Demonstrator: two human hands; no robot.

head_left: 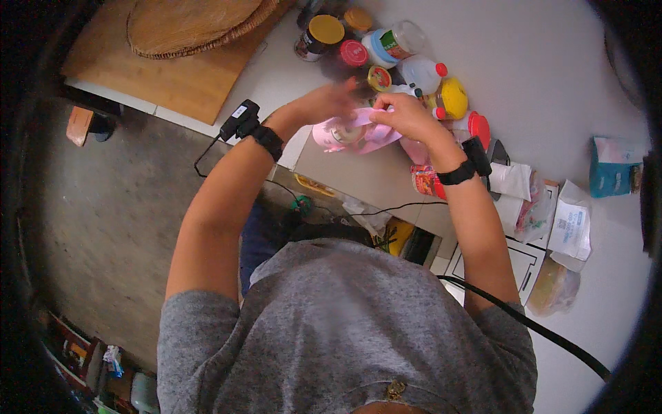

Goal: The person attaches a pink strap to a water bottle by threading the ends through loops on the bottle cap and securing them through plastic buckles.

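Observation:
My right hand (411,116) pinches the upper edge of a pink strip (362,118) between thumb and fingers. The strip is thin and looks like plastic film or paper. It runs around or beside a round, pale thing (347,133) on the grey counter edge; I cannot tell which. My left hand (331,101) is blurred, just left of the strip's upper edge, and whether its fingers hold anything is unclear. Right behind the hands stand a jar with a yellow-rimmed lid (379,78) and a jar with a red lid (354,53).
Several jars and bottles crowd the tiled counter, among them a clear bottle with a red cap (421,73) and a yellow-lidded jar (454,98). A wooden board (207,83) carries a round chopping block (196,23). A black cable (527,321) passes my right arm.

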